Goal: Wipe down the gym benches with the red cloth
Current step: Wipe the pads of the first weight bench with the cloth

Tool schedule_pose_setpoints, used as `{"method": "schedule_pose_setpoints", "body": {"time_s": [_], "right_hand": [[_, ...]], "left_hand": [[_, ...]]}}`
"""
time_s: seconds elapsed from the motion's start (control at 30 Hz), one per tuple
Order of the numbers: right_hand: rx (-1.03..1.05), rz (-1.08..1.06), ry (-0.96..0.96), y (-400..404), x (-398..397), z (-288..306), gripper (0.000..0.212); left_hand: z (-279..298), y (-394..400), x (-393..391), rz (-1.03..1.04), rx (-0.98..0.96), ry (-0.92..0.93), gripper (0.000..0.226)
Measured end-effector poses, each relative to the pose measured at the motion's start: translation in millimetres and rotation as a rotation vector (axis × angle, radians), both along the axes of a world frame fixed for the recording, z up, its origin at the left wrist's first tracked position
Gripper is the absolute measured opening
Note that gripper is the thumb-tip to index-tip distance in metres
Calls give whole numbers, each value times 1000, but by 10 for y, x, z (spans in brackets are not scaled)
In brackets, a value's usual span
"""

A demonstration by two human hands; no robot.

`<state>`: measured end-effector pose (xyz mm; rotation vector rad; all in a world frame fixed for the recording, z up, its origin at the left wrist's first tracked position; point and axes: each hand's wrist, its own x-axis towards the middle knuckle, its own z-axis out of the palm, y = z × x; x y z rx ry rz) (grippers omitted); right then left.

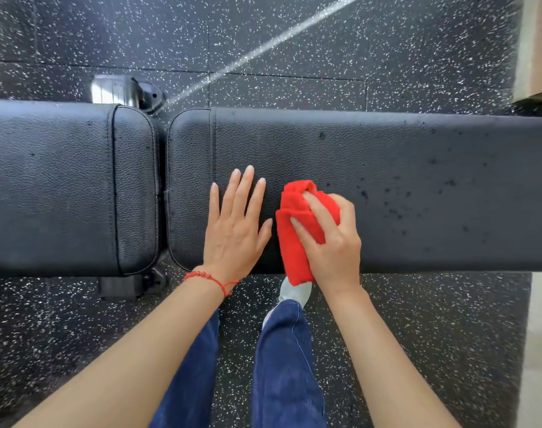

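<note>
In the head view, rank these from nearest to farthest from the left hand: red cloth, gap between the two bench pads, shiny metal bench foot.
From the left hand:
1. Red cloth, just to its right, in the right hand's grip.
2. Gap between the pads, to its left.
3. Metal bench foot, beyond the bench, upper left.

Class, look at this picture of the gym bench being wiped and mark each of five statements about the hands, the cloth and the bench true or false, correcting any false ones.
1. The right hand grips the red cloth. True.
2. The left hand is curled into a fist. False: it lies flat, fingers straight, on the long pad.
3. Dark specks show on the long pad to the right of the cloth. True.
4. The cloth lies on the short pad. False: it is on the long pad, hanging over its near edge.
5. A red bracelet is on the right wrist. False: it is on the left wrist.
</note>
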<state>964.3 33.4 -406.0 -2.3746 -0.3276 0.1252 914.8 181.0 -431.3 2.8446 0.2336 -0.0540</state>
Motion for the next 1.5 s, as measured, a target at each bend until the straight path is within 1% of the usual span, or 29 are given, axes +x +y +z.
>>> {"method": "schedule_pose_setpoints", "body": {"time_s": [0.07, 0.2, 0.3, 0.43, 0.6, 0.73, 0.87, 1.0, 1.07, 1.13, 1.3, 1.5], "right_hand": [[15, -17, -26, 81, 250, -1, 35], [34, -123, -44, 257, 942, 14, 37], [35, -91, -26, 281, 1212, 19, 39], [48, -56, -33, 116, 1017, -1, 38], [26, -1, -11, -330, 423, -17, 36], [12, 43, 20, -619, 108, -12, 36], [52, 14, 18, -595, 320, 9, 37], [66, -84, -30, -443, 965, -2, 38], [45, -78, -20, -392, 1247, 19, 39], [30, -53, -15, -383, 1348, 16, 39], [11, -67, -44, -517, 1138, 1, 37], [-40, -31, 5, -1042, 454, 29, 36]], "left_hand": [[-5, -6, 0, 8, 12, -1, 58], [2, -3, 0, 3, 25, 7, 58], [7, -14, -3, 8, 35, 17, 58], [31, -99, 29, 72, 29, 17, 56], [93, -270, 191, 151, 33, -1, 57], [117, -411, 379, 130, 25, -21, 58], [77, -565, 435, 56, 22, -9, 57], [11, -621, 401, 31, 55, 32, 58], [7, -621, 391, 28, 58, 34, 58], [13, -624, 385, 23, 55, 39, 58], [51, -649, 416, 34, 38, 57, 59], [140, -772, 581, -37, 7, 17, 58]]}}
